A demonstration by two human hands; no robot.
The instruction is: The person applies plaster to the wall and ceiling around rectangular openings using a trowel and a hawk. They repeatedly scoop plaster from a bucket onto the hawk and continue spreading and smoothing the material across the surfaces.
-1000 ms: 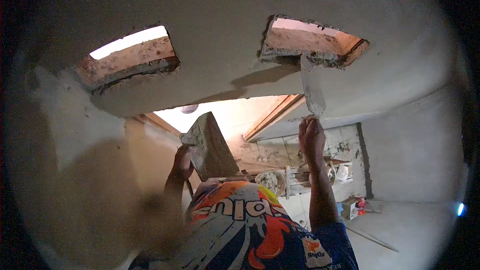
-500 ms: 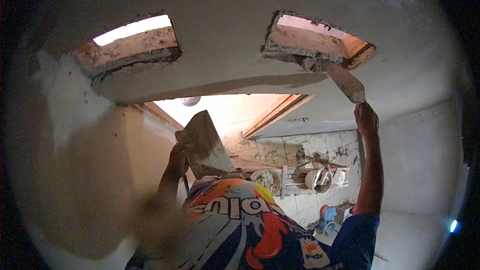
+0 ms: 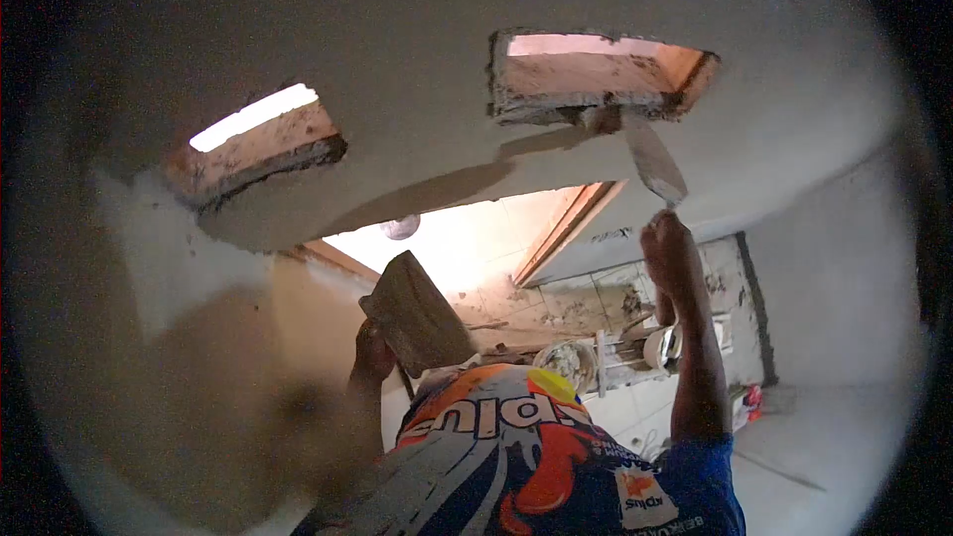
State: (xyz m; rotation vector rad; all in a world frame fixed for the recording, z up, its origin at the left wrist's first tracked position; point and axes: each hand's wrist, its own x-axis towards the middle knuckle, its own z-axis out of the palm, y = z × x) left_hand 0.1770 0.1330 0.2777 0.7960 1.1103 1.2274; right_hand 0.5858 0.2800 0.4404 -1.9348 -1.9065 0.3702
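My right hand (image 3: 672,243) is closed round the handle of a trowel (image 3: 655,167), whose pale blade points up. The blade tip touches or nearly touches the rough lower edge of the right wall opening (image 3: 596,79), beside a dark lump of mortar (image 3: 601,119). Lower down on the left, my left hand (image 3: 372,347) grips a mortar-stained flat board (image 3: 417,313) tilted in front of my chest. Its fingers are partly hidden behind the board.
A second opening (image 3: 263,129) with ragged edges is in the wall (image 3: 417,109) on the left. Below lies a bright doorway (image 3: 476,238). A bucket of mortar (image 3: 566,362) and another bucket (image 3: 663,347) stand near planks, over a tiled floor (image 3: 620,407).
The view has shifted and tilted. My right hand and the trowel have moved slightly left along the opening's lower edge. The left hand still holds the board.
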